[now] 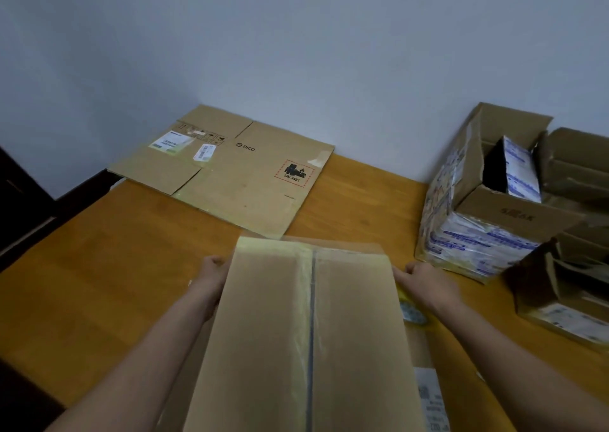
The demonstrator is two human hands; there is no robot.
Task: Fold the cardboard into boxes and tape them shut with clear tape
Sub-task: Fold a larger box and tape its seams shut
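The box (270, 332) is in the middle of the view, close to the person and over the near part of the table (108, 283). Its closed top faces the camera. The two flaps meet in a dark seam running away from the person, and a strip of clear tape (304, 299) lies along the seam and over the far edge.

The left hand (212, 266) is at the box's left side near the far corner, and the right hand (425, 280) is at the right side opposite it. The fingers of both hands are curled in against the box's sides and hold it between them. The fingertips are hidden behind the cardboard.

Just below the right wrist, a round yellowish thing that looks like a roll of tape (412, 314) lies on the table, partly covered by the arm. Under the box's near right corner is another piece of cardboard with a white label (431, 398).

Beyond the box, a flat sheet of cardboard (230, 181) lies at the far edge of the table against the wall (296, 35). It has printed marks, stickers and a red-bordered warning square. At the right, an open box (487, 207) wrapped in printed tape stands with its flaps up and white-and-blue packets inside. More brown boxes (566, 299) crowd beside and behind it at the frame's right edge.
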